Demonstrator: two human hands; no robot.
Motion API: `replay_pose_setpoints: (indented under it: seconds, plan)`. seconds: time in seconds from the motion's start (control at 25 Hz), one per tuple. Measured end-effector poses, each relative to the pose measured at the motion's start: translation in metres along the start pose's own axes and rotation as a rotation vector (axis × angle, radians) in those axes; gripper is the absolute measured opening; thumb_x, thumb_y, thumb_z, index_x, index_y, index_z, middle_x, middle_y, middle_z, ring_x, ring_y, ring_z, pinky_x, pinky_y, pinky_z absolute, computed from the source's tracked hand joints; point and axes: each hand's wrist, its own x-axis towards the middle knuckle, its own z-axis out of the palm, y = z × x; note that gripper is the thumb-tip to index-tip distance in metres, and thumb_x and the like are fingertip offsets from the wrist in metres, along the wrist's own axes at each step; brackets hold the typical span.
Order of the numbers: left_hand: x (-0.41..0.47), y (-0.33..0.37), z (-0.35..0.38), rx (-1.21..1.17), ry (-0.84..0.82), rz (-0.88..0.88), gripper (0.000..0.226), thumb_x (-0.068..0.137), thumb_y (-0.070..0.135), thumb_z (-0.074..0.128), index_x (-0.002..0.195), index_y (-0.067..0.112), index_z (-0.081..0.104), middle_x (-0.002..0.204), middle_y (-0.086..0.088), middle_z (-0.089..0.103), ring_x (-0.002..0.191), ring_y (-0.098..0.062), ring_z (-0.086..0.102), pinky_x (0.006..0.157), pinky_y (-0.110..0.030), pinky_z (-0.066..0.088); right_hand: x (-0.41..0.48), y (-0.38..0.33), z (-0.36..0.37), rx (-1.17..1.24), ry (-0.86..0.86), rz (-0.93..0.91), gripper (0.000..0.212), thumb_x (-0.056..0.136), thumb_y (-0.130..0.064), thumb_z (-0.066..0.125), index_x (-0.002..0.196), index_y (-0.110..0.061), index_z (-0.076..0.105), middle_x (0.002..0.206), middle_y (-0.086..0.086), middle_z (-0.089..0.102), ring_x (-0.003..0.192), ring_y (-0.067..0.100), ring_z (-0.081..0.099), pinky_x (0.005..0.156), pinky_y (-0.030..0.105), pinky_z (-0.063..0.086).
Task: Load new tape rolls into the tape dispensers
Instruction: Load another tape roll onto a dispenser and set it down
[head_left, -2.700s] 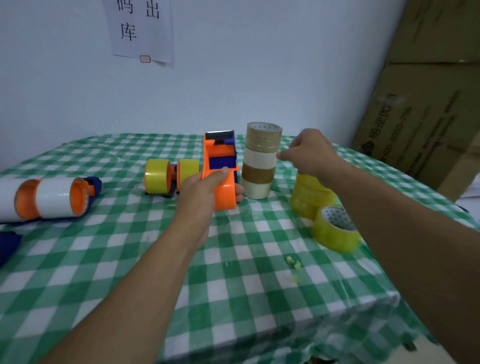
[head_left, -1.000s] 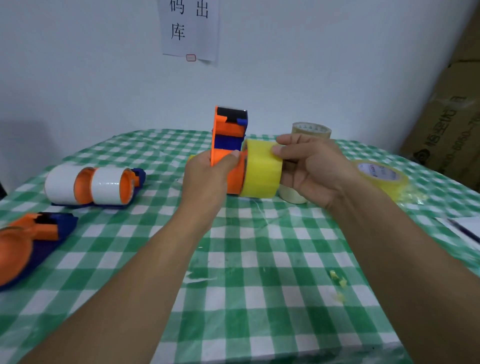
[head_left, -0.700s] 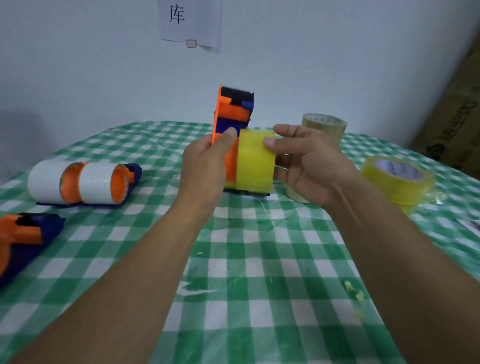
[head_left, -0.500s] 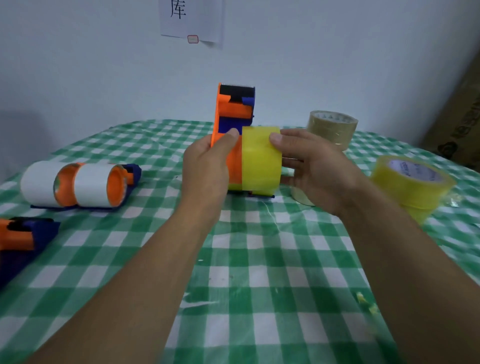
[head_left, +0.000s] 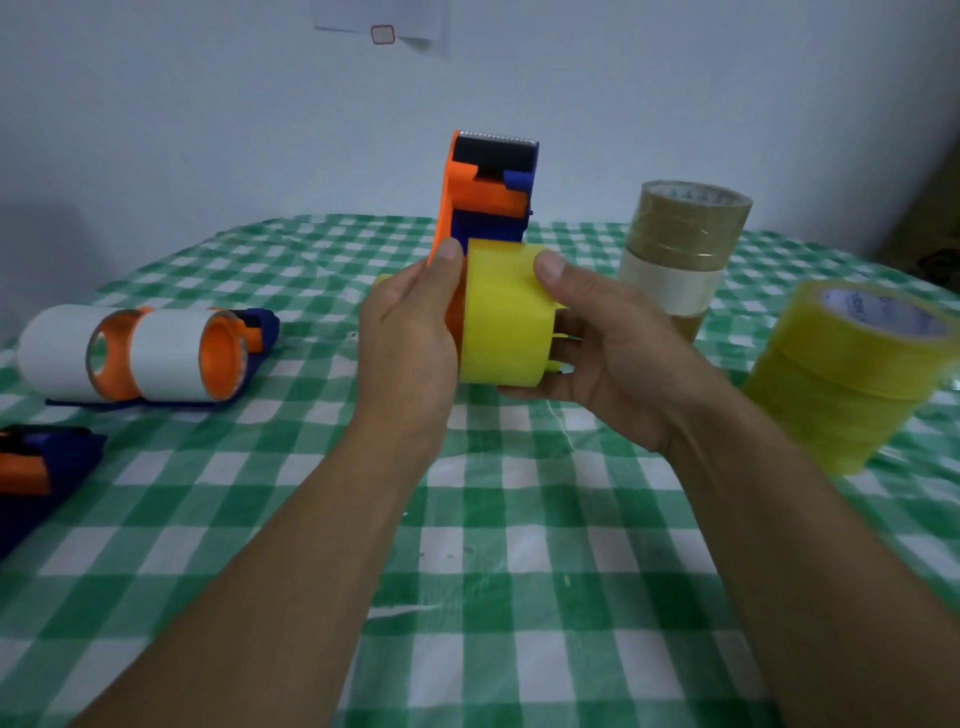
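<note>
An orange and blue tape dispenser (head_left: 483, 192) stands upright above the table, cutter blade at the top. My left hand (head_left: 410, 338) grips its lower left side, thumb on the orange edge. A yellow tape roll (head_left: 504, 317) sits against the dispenser's right side, over its hub. My right hand (head_left: 608, 353) holds that roll from the right, thumb on top and fingers curled under and behind it.
A stack of brown and white rolls (head_left: 680, 249) stands behind my right hand. Yellow rolls (head_left: 852, 374) are stacked at the right. Two dispensers with white tape (head_left: 140, 353) lie at the left, another dispenser (head_left: 36, 467) nearer. Green checked tablecloth (head_left: 519, 545) covers the table.
My right hand took a yellow roll from the right and brought it against the dispenser held up by my left hand. Both hands have come a little closer to me.
</note>
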Motion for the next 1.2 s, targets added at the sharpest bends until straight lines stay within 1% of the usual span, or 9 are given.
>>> replay_pose_setpoints:
  seconds: [0.2, 0.4, 0.56, 0.64, 0.72, 0.8, 0.92, 1.08, 1.2]
  plan:
    - [-0.01, -0.001, 0.004, -0.119, -0.102, -0.115, 0.046, 0.104, 0.044, 0.04, 0.093, 0.016, 0.074, 0.092, -0.012, 0.078, 0.084, -0.029, 0.074, 0.074, -0.047, 0.061, 0.002, 0.01, -0.003, 0.02, -0.049, -0.052, 0.061, 0.076, -0.018, 0.081, 0.132, -0.011, 0.057, 0.133, 0.031, 0.057, 0.122, 0.055, 0.054, 0.094, 0.069, 0.05]
    - [-0.013, -0.005, -0.004, -0.111, -0.154, -0.078, 0.036, 0.101, 0.035, 0.047, 0.099, 0.012, 0.074, 0.098, -0.016, 0.076, 0.087, -0.03, 0.073, 0.074, -0.047, 0.06, 0.0, 0.01, -0.003, 0.001, -0.075, -0.088, 0.064, 0.074, -0.014, 0.079, 0.133, -0.012, 0.055, 0.134, 0.025, 0.059, 0.118, 0.046, 0.062, 0.098, 0.065, 0.05]
    - [-0.013, -0.009, -0.006, -0.079, -0.186, -0.065, 0.029, 0.102, 0.021, 0.049, 0.106, 0.001, 0.069, 0.079, -0.014, 0.074, 0.068, -0.025, 0.071, 0.063, -0.036, 0.06, -0.005, 0.008, -0.001, -0.098, -0.074, 0.064, 0.078, 0.083, -0.06, 0.067, 0.133, -0.002, 0.055, 0.101, 0.016, 0.062, 0.098, 0.041, 0.065, 0.084, 0.057, 0.06]
    - [-0.014, -0.01, -0.007, -0.062, -0.203, -0.054, 0.028, 0.101, 0.017, 0.048, 0.104, 0.0, 0.069, 0.075, -0.014, 0.073, 0.066, -0.025, 0.07, 0.061, -0.035, 0.06, -0.006, 0.008, -0.001, -0.162, -0.062, 0.115, 0.082, 0.08, -0.068, 0.06, 0.12, 0.003, 0.059, 0.082, 0.007, 0.058, 0.088, 0.034, 0.066, 0.077, 0.054, 0.061]
    - [-0.014, -0.013, -0.007, -0.08, -0.201, -0.056, 0.025, 0.1, 0.015, 0.048, 0.1, 0.001, 0.069, 0.075, -0.011, 0.072, 0.067, -0.023, 0.07, 0.06, -0.032, 0.058, -0.005, 0.011, -0.004, -0.166, -0.086, 0.082, 0.069, 0.084, -0.059, 0.068, 0.116, 0.002, 0.059, 0.081, 0.006, 0.059, 0.087, 0.03, 0.064, 0.079, 0.055, 0.061]
    - [-0.015, -0.014, -0.007, -0.133, -0.201, -0.069, 0.026, 0.098, 0.019, 0.052, 0.103, 0.0, 0.069, 0.084, -0.013, 0.073, 0.075, -0.024, 0.071, 0.062, -0.034, 0.059, -0.005, 0.013, -0.007, -0.143, -0.109, -0.003, 0.052, 0.082, -0.033, 0.076, 0.125, -0.009, 0.059, 0.099, 0.009, 0.068, 0.093, 0.03, 0.067, 0.087, 0.055, 0.059]
    - [-0.014, -0.016, -0.007, -0.14, -0.216, -0.065, 0.03, 0.096, 0.021, 0.055, 0.11, -0.002, 0.069, 0.094, -0.017, 0.072, 0.084, -0.029, 0.07, 0.072, -0.04, 0.059, -0.004, 0.012, -0.008, -0.091, -0.119, -0.091, 0.075, 0.072, -0.009, 0.079, 0.141, -0.019, 0.049, 0.131, 0.007, 0.065, 0.112, 0.03, 0.069, 0.093, 0.051, 0.058]
    - [-0.017, -0.017, -0.007, -0.079, -0.27, -0.034, 0.024, 0.1, 0.011, 0.047, 0.108, 0.003, 0.068, 0.082, -0.011, 0.073, 0.073, -0.023, 0.07, 0.063, -0.034, 0.059, -0.005, 0.011, -0.008, -0.124, -0.085, 0.022, 0.078, 0.082, -0.054, 0.072, 0.135, 0.0, 0.053, 0.111, 0.027, 0.06, 0.095, 0.032, 0.064, 0.091, 0.057, 0.057]
    - [-0.019, -0.02, -0.006, -0.091, -0.303, -0.034, 0.024, 0.1, 0.009, 0.047, 0.111, 0.0, 0.066, 0.081, -0.011, 0.072, 0.071, -0.022, 0.07, 0.061, -0.032, 0.058, -0.006, 0.011, -0.008, -0.089, -0.061, 0.018, 0.075, 0.079, -0.05, 0.07, 0.125, 0.007, 0.055, 0.089, 0.018, 0.057, 0.079, 0.028, 0.06, 0.082, 0.051, 0.061]
